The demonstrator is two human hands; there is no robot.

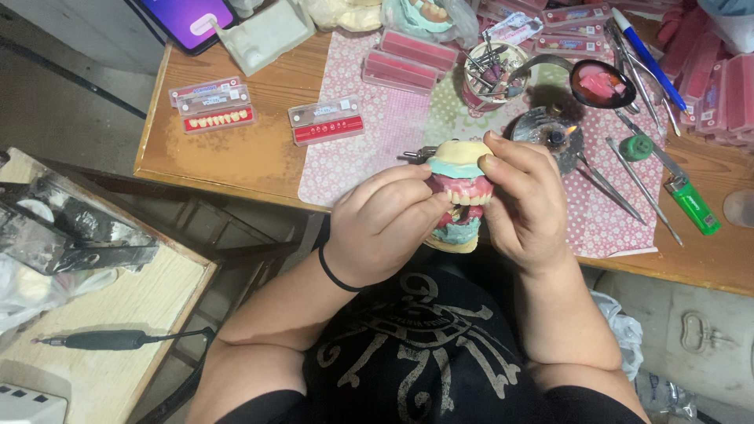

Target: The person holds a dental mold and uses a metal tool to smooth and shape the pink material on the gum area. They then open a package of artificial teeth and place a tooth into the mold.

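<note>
In the middle of the frame both hands close around a denture model [462, 192] mounted on a small articulator, held up over the person's lap just in front of the table edge [236, 187]. The left hand [389, 224] clamps the model from the left side, fingers curled over the pink wax gum; the right hand [525, 200] grips it from the right, thumb pressed near the upper plaster base. The upper row of teeth looks fully set in the pink wax. The lower row is mostly hidden behind the fingers, so I cannot tell whether it is complete.

Judging from that, the tooth setup seems well advanced, with checking or adjustment left. On the table behind, a small burner [556, 135] shows a flame at centre right, a tooth card [218, 118] lies upper left, and a green lighter [692, 206] rests at the right.
</note>
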